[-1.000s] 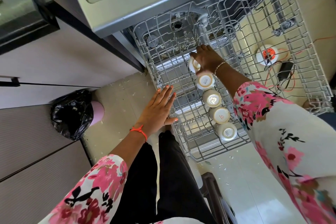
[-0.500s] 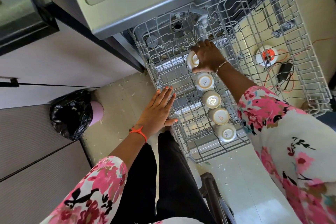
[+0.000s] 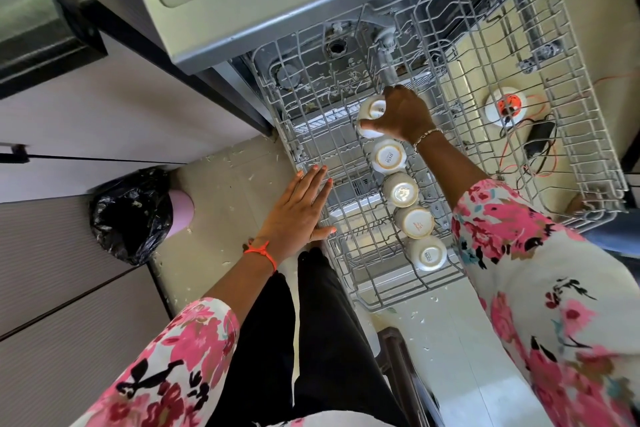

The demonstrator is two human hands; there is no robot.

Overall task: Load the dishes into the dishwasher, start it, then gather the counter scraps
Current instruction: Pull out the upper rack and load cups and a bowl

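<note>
Now | right hand [image 3: 403, 114] fingers curled round glossy white cup [image 3: 371, 111] | left hand [image 3: 298, 215] flat, fingers straight, at wire rack [image 3: 360, 246]

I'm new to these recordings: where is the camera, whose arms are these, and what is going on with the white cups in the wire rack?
No robot: one camera on a person's head looks down, so the flowered sleeves are their own arms. Below is a dishwasher's pulled-out wire rack. Four white cups stand upside down in a row in it. The right hand grips a fifth cup at the row's far end. The left hand lies flat at the rack's edge, holding nothing.
</note>
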